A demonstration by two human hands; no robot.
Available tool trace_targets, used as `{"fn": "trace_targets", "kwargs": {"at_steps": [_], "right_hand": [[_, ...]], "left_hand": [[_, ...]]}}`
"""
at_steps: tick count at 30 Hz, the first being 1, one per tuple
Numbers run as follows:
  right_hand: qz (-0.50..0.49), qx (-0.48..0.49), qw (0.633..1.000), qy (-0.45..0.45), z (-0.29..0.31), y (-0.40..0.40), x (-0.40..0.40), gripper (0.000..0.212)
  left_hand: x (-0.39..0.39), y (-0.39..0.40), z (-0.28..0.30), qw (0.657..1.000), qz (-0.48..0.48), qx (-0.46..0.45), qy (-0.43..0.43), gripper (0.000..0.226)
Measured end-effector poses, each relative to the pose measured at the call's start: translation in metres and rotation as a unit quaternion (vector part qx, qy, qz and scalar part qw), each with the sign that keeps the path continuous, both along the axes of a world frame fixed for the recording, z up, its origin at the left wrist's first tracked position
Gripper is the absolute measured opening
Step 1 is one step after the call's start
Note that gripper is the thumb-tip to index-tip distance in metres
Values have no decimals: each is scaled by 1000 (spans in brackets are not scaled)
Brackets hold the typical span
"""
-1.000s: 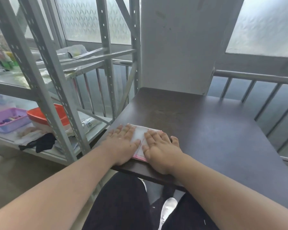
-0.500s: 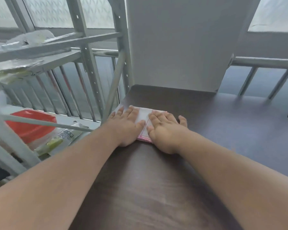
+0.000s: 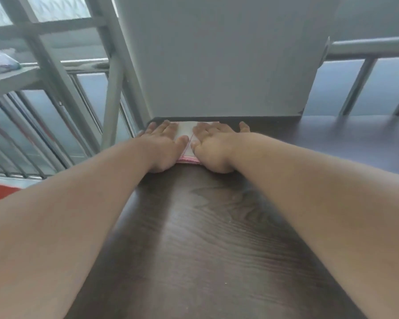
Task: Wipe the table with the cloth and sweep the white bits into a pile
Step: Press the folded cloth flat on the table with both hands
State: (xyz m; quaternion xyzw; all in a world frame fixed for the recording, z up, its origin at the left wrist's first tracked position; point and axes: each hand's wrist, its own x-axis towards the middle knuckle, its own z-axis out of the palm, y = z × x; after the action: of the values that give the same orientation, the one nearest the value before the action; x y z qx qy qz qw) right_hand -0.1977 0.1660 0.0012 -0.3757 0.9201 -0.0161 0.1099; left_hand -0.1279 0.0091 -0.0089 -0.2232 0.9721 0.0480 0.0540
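A: What filled the view, biggest thing first?

B: The dark wood-grain table (image 3: 207, 238), running away from the person to a grey pillar (image 3: 221, 56) at its far edge. A grey metal shelving rack (image 3: 55, 72) stood to the left, and a railing (image 3: 364, 49) ran off to the right.

A: And the hands?

B: Both lay flat, palms down, fingers spread, pressing rather than gripping. The left hand (image 3: 164, 146) and the right hand (image 3: 213, 147) sat side by side on the folded white cloth (image 3: 186, 134), whose pink hem showed at the near edge. The cloth lay at the table's far left corner, its far edge close to the foot of the pillar.

A: Which step was that?

B: The wiping, I'd say, at the outer end of a push. The next move probably called for drawing the cloth toward the body or sideways along the pillar, pressing evenly.

A: The white bits?

B: Only a tiny pale speck or two (image 3: 226, 283) showed on the near wood; no pile was visible.

A: Any writing?

B: None readable. A blurred packet (image 3: 0, 63) on the rack showed nothing legible.
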Motion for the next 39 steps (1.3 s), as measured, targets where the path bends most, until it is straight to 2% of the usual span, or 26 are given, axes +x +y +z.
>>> {"fn": "trace_targets", "kwargs": {"at_steps": [7,14,21,30,33,39], "right_hand": [[2,-15,1000,-11,-1,31,-4,60],[-13,-7,1000,-26,3,96,-18,58],[-33,-12,999,-29,3,160,-37,57],[-34,73,997,10,19,235,-56,55],[-59,40,997,-23,19,267,-72,56],[-87,58,994,-30,15,314,-93,57]], "left_hand": [[-3,30,2,1000,4,-21,-18,73],[-13,94,4,999,-5,32,-16,72],[-35,156,9,999,-31,20,-36,73],[-74,236,14,997,-55,-3,-52,76],[-89,265,15,996,-76,2,-48,77],[-100,314,14,992,-114,30,-42,76]]}}
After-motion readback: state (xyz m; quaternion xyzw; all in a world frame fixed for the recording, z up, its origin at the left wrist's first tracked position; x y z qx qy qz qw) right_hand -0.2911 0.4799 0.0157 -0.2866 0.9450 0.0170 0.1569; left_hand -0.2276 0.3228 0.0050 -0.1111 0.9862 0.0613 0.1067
